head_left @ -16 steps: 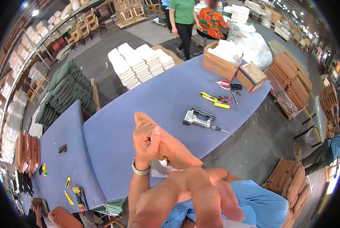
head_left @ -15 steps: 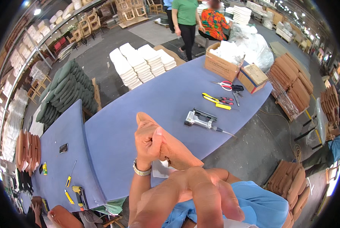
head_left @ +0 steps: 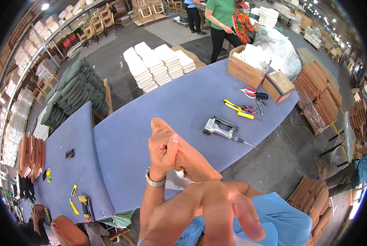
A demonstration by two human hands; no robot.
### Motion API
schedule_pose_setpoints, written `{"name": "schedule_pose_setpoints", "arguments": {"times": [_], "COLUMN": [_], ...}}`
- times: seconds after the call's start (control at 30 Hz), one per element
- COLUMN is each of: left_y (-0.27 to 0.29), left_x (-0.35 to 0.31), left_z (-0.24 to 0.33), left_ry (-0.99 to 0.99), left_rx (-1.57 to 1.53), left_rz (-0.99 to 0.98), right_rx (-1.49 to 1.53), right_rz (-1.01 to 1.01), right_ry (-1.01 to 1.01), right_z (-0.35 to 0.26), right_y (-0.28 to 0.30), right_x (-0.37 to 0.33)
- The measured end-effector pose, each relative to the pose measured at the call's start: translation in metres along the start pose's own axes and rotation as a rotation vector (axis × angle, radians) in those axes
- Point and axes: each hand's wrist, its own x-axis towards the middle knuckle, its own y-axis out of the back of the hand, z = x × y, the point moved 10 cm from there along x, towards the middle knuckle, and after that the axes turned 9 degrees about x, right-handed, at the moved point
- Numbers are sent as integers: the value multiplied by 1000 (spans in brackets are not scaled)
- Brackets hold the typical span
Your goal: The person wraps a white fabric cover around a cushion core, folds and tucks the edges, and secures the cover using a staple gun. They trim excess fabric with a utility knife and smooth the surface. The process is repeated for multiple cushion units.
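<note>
My left hand (head_left: 163, 149), with a metal watch on the wrist, grips the upper end of a tan leather-covered seat pad (head_left: 191, 162) held on edge above the near side of a blue-covered table (head_left: 171, 106). My right hand (head_left: 216, 209) is close to the camera and blurred, its fingers spread below the pad's lower end; whether it touches the pad cannot be told. A silver staple gun (head_left: 220, 128) with a hose lies on the table to the right of the pad.
Yellow pliers (head_left: 237, 109), red-handled scissors (head_left: 246, 91) and two cardboard boxes (head_left: 247, 67) sit at the table's far right. White cushion stacks (head_left: 157, 65), green pads (head_left: 74, 92) and brown pads (head_left: 317, 88) surround it. A second blue table (head_left: 64, 164) carries screwdrivers. Two people stand at the back.
</note>
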Motion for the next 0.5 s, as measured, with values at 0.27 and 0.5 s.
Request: {"name": "schedule_pose_setpoints", "arguments": {"times": [0.27, 0.5], "left_y": [-4, -6], "left_x": [4, 7], "left_z": [-1, 2], "left_ry": [4, -18], "left_rx": [25, 4], "left_rz": [-35, -6], "right_rx": [41, -99], "right_rz": [-57, -197], "right_ry": [164, 135], "right_z": [-15, -14], "right_y": [-3, -1], "right_x": [13, -5]}}
